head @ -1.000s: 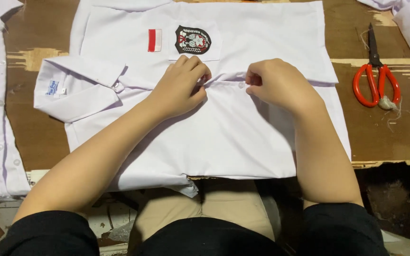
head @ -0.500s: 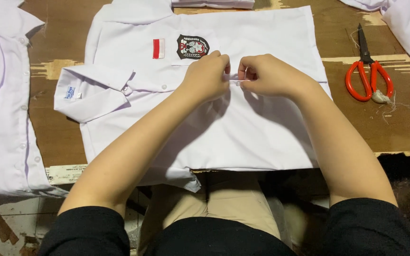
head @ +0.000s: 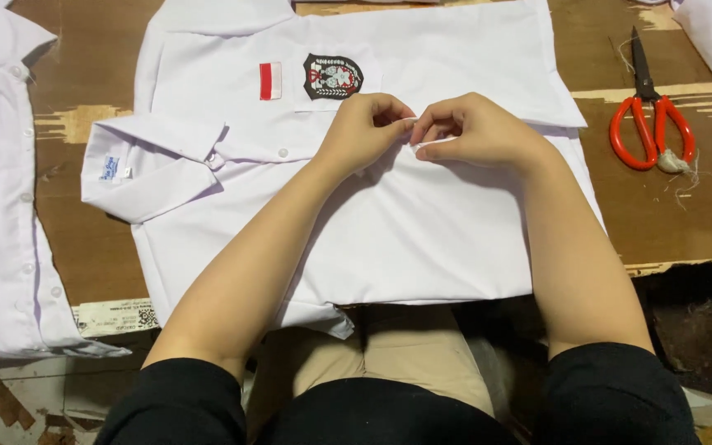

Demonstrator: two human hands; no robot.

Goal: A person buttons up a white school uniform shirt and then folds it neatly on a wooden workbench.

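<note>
Worn brown wooden surface (head: 76,247), scuffed pale in patches, carries a white short-sleeved shirt (head: 405,239) laid flat with its collar (head: 146,161) pointing left. Both hands meet at the shirt's button placket, just right of centre. The left hand (head: 364,132) and right hand (head: 475,132) are each closed in a fingertip pinch on a small raised fold of the white cloth, knuckles almost touching; whether a thread or a button lies between the fingertips is too small to tell.

Judging by the pose, the step in hand is fine work along the front edge of the shirt, fastening or tidying it. Any further move would call for a light, steady pinch, since the thin fabric creases easily.

A red-and-white rectangular patch (head: 270,81) and a dark shield-shaped badge (head: 333,76) sit on the chest, towards the far side. Small white buttons run down the placket. Red-handled scissors (head: 651,115) lie well apart to the right, blades pointing away, beside loose pale thread scraps (head: 686,169). Another white shirt (head: 2,206), smooth and buttoned, lies at far left.
</note>
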